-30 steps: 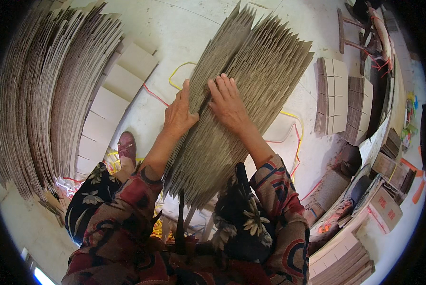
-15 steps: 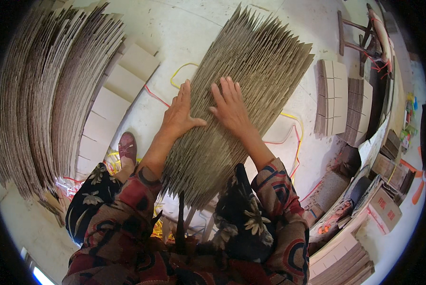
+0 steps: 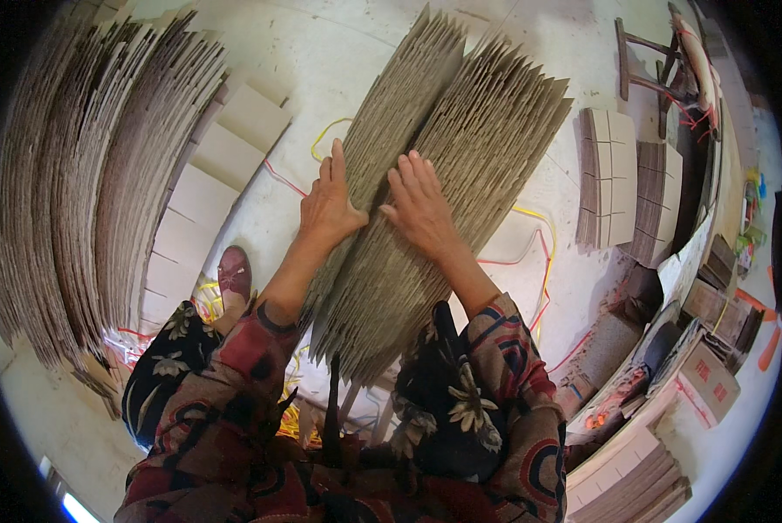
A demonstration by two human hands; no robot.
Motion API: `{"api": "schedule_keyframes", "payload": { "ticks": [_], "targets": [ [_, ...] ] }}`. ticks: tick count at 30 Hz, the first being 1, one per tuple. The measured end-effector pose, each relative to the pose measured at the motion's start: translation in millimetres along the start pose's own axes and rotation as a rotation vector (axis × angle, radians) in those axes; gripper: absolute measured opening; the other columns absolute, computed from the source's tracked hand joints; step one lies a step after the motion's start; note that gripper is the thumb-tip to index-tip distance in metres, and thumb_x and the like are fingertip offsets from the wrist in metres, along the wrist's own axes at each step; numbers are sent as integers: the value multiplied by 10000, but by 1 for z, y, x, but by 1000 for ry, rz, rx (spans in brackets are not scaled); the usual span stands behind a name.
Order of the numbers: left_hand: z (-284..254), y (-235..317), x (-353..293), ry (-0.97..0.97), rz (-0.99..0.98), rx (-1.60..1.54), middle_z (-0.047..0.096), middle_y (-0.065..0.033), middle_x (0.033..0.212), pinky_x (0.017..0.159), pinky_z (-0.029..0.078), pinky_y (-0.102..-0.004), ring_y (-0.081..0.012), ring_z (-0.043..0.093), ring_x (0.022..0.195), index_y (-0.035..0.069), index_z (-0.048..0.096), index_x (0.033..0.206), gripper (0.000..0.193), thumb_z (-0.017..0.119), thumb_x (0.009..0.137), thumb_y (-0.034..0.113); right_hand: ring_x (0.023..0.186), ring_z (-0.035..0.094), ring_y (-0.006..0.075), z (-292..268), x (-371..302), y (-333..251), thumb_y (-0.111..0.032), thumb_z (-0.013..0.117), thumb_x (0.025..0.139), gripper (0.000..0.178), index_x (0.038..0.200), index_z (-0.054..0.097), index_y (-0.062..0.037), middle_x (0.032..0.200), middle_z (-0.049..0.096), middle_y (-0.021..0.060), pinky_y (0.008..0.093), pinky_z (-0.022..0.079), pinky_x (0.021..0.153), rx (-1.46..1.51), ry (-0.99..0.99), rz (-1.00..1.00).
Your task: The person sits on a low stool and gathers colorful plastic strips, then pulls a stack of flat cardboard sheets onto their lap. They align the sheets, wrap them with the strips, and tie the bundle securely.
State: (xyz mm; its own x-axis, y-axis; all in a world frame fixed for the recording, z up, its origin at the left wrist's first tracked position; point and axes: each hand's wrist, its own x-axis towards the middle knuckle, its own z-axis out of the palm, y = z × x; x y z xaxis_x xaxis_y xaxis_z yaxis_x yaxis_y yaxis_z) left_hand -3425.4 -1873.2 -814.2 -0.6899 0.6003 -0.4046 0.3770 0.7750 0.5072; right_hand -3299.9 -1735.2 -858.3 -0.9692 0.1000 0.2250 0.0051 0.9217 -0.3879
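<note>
Brown cardboard sheets (image 3: 495, 122) packed on edge in a long, slanting stack in front of the person, from between the knees toward the top of the view, split by a dark gap into a narrower left part (image 3: 399, 91) and a wider right part (image 3: 382, 296). Left hand (image 3: 328, 209) laid along the outer side of the left part, thumb spread wide from the fingers and reaching toward the gap, touching the sheets rather than closed around any. Right hand (image 3: 424, 207) palm down on the right part, fingers stretched out nearly straight, tips beside the gap, resting rather than grasping. Patterned sleeves (image 3: 251, 357) behind both wrists, dark flowered trousers (image 3: 447, 401) around the near end. Between the legs, tangled yellow strips (image 3: 290, 422); all around, pale floor (image 3: 304, 52). Over to the left, a red shoe (image 3: 235, 275), then flat pale pieces (image 3: 203, 170) beside a bigger mass of upright sheets (image 3: 68, 174). Well off to the right, small slotted stacks (image 3: 613, 179), a wooden frame (image 3: 623, 59) farther up, and lower down a cardboard box (image 3: 709, 383) with red print
</note>
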Motion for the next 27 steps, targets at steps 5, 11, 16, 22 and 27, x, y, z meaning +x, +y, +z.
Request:
{"api": "schedule_keyframes", "payload": {
  "ticks": [5,11,16,22,27],
  "targets": [
    [3,-5,1,151,53,-87,473,-247,1246,847,470,-442,-406,543,1048,57,85,1449,1085,719,569,105,1328,272,402,5,1,0,-285,715,748,678,1253,426,62,1368,350,236,510,223,1104,45,16,-2],
    [2,7,8,176,196,-37,501,-228,1177,788,482,-449,-399,554,999,25,146,1432,1008,703,597,113,1324,278,406,2,2,2,-268,696,765,661,1264,407,56,1371,344,239,506,226,1104,52,9,8],
    [12,9,21,103,226,-30,505,-208,1103,771,486,-445,-402,547,975,9,157,1425,989,704,609,127,1323,289,401,-3,5,0,-147,593,821,509,1253,398,40,1371,341,248,512,211,1107,148,18,34],
    [13,13,23,30,228,-24,461,-218,1188,815,480,-446,-397,518,1043,7,123,1433,1013,708,619,148,1334,279,391,-1,5,0,-52,488,843,441,1268,395,15,1389,329,227,523,184,1111,172,38,33],
    [13,16,21,5,183,46,277,-242,1418,940,432,-447,-389,382,1239,7,78,1440,1115,770,592,224,1338,276,383,-3,6,1,-49,489,838,459,1284,392,7,1391,325,222,534,187,1107,211,17,53]
  ]
}}
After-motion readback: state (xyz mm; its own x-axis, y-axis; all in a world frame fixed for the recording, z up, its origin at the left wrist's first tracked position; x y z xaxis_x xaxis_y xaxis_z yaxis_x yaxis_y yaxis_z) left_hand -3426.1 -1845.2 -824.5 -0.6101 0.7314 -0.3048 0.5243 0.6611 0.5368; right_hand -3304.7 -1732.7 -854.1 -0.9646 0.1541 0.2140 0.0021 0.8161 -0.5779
